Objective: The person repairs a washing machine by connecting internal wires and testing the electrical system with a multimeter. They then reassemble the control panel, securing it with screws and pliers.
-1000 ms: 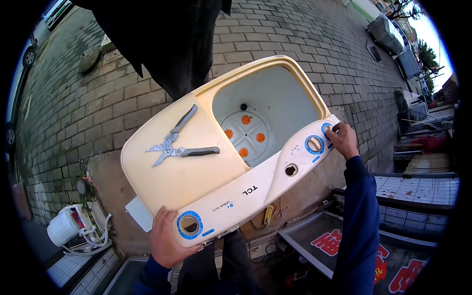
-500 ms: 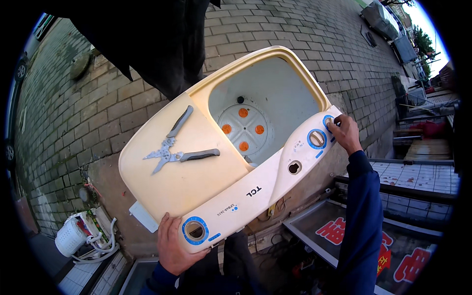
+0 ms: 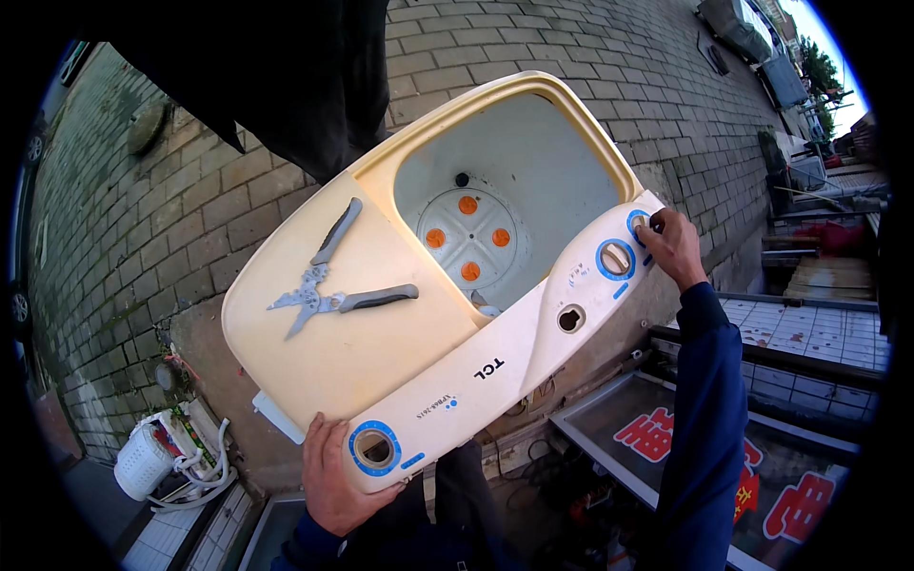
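Observation:
A cream washing machine (image 3: 248, 285) stands in front of me, its pale tub (image 3: 533, 162) uncovered, with orange discs in the bottom. My left hand (image 3: 335, 481) grips the left end of the white control panel (image 3: 533, 347), fingers over its edge and thumb along the near side. Beside it, a blue ring (image 3: 400, 440) surrounds a hole with no knob. At the panel's right end, my right hand (image 3: 678, 249) pinches a small knob (image 3: 641, 224), partly hidden by the fingers. A larger knob (image 3: 617, 259) sits next to it. Multi-purpose pliers (image 3: 308, 299) with grey-black handles lie spread on the flat top.
A person in dark clothing (image 3: 343, 86) stands at the far side, close to the machine. A white basket (image 3: 143, 462) and a pale hose (image 3: 224, 466) are at the lower left. Glass-topped panels with red lettering (image 3: 647, 433) lie at the right. Paving bricks (image 3: 476, 43) cover the ground.
The machine and pliers appear slightly further left and up in the picture. Both hands keep their holds, the left on the panel end and the right on the small knob.

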Motion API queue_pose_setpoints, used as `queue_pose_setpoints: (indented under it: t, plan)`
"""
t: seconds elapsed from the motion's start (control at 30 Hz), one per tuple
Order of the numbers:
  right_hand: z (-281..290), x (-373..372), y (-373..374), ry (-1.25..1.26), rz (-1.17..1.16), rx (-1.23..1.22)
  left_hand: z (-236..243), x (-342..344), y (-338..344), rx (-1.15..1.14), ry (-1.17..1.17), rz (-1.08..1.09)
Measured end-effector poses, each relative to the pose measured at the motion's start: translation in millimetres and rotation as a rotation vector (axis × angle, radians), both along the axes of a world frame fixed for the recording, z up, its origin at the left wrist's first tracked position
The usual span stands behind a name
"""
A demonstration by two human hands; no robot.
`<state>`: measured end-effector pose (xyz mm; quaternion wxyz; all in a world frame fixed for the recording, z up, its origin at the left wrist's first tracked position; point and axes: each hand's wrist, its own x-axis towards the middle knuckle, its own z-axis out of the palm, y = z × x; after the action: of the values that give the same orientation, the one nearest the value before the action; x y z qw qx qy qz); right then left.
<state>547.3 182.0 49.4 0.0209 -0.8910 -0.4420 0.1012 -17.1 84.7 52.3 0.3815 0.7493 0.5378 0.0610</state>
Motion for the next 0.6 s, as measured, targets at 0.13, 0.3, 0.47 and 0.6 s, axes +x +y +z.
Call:
queue_pose_setpoints:
  t: [0.13, 0.3, 0.47, 0.6]
  plan:
    - [0.9, 2.3, 0.2, -0.002, 0.030, 0.000, -0.2, -0.7, 0.1, 0.021, 0.002, -0.013]
    - [-0.5, 0.7, 2.8, 0.008, 0.003, -0.015, 0.2, -0.5, 2.0, 0.002, 0.024, -0.023]
    - [3.4, 0.7, 4.3, 0.014, -0.003, -0.024, 0.0, -1.3, 1.3, -0.012, 0.010, -0.010]
    - [0.6, 3.6, 3.3, 0.024, -0.004, -0.032, -0.7, -1.0, 2.4, -0.015, 0.016, -0.021]
